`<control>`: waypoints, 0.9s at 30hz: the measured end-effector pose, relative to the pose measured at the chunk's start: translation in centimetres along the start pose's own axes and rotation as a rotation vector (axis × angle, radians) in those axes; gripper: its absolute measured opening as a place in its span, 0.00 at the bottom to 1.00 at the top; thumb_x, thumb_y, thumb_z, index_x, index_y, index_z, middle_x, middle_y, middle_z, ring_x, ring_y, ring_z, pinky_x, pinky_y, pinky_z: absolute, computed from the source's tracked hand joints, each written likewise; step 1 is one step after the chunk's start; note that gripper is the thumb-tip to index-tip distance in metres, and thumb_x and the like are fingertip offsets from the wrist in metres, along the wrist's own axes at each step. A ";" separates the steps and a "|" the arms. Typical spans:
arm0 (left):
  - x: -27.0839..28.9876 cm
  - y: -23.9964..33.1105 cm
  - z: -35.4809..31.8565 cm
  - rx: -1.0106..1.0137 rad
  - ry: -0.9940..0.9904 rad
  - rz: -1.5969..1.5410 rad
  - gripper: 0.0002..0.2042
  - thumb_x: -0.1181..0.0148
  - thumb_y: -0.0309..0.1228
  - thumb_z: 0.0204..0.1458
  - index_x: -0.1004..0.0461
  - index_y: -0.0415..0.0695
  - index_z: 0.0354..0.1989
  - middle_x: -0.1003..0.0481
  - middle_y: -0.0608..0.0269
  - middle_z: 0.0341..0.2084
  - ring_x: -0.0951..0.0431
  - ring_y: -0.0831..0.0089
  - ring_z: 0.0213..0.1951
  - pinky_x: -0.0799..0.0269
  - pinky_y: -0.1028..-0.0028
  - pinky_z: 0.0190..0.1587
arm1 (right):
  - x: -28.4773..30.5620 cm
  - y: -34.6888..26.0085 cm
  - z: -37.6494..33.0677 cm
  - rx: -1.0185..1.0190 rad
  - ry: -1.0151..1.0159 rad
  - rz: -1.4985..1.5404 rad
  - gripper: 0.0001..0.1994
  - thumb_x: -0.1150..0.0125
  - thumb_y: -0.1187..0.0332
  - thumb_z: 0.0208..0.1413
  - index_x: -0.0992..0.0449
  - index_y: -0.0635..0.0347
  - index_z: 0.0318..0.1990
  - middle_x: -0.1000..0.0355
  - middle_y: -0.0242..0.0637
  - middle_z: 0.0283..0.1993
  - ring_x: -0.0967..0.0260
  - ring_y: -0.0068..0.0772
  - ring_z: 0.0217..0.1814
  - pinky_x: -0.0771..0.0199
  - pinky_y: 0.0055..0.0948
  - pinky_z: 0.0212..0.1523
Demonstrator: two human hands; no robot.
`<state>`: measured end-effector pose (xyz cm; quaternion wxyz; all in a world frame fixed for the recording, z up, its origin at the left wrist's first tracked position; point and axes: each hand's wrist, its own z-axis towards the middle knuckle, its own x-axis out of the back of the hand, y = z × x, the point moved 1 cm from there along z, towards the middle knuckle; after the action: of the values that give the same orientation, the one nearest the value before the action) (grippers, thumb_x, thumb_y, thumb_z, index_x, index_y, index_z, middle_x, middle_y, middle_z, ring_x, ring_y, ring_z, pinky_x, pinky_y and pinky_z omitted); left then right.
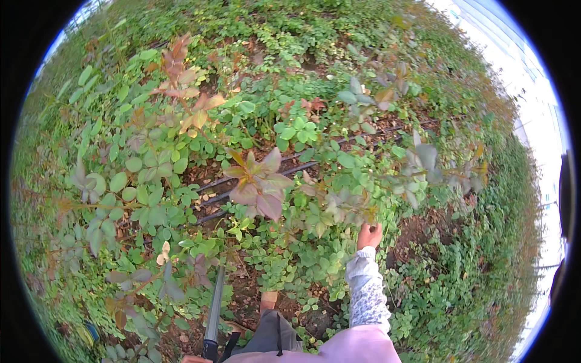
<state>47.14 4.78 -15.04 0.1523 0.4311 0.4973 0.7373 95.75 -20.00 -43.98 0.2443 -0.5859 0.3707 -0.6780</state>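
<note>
My right hand (369, 235), in a white patterned sleeve, reaches up into a rose bush and is closed around a leafy stem (363, 212) among green and greyish leaves. Only a sliver of my left hand (195, 359) shows at the lower edge. It sits against the black grip of a long-handled tool with a grey metal shaft (215, 305). The shaft runs up into the low leaves, which hide the tool's head. A shoot of reddish young leaves (260, 181) stands in the middle, left of my right hand.
Rose bushes and low green weeds cover the brown soil all around. Black irrigation hoses (212, 196) run across the bed behind the reddish shoot. My grey-trousered knee (269, 333) is at the bottom. A bright translucent wall (532, 121) curves along the right.
</note>
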 end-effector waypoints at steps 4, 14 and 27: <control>-1.0 0.2 -0.7 -0.044 0.129 0.068 0.03 0.46 0.23 0.45 0.31 0.39 0.30 0.27 0.54 0.22 0.26 0.64 0.24 0.30 0.70 0.28 | 3.8 0.7 -5.6 -0.097 0.055 0.247 0.08 0.41 0.71 0.49 0.33 0.66 0.28 0.33 0.36 0.25 0.38 0.27 0.27 0.34 0.29 0.31; -1.2 -0.7 -3.4 0.016 0.196 0.077 0.03 0.43 0.22 0.43 0.30 0.39 0.27 0.28 0.58 0.20 0.28 0.68 0.22 0.32 0.72 0.27 | 6.2 -16.3 -21.8 0.348 -0.400 0.409 0.08 0.41 0.74 0.53 0.33 0.62 0.39 0.28 0.38 0.34 0.27 0.27 0.33 0.25 0.24 0.33; -0.5 0.1 -6.9 0.233 0.009 -0.096 0.09 0.38 0.25 0.47 0.26 0.37 0.36 0.23 0.63 0.23 0.26 0.80 0.27 0.29 0.77 0.33 | -1.1 -25.3 -28.0 0.488 -0.691 0.432 0.25 0.40 0.68 0.51 0.38 0.62 0.56 0.34 0.50 0.52 0.30 0.48 0.47 0.29 0.37 0.48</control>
<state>41.99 0.26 -16.16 0.1339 0.4183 0.6003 0.6684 71.30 2.22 -25.81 0.6191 -0.6120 0.2112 -0.4445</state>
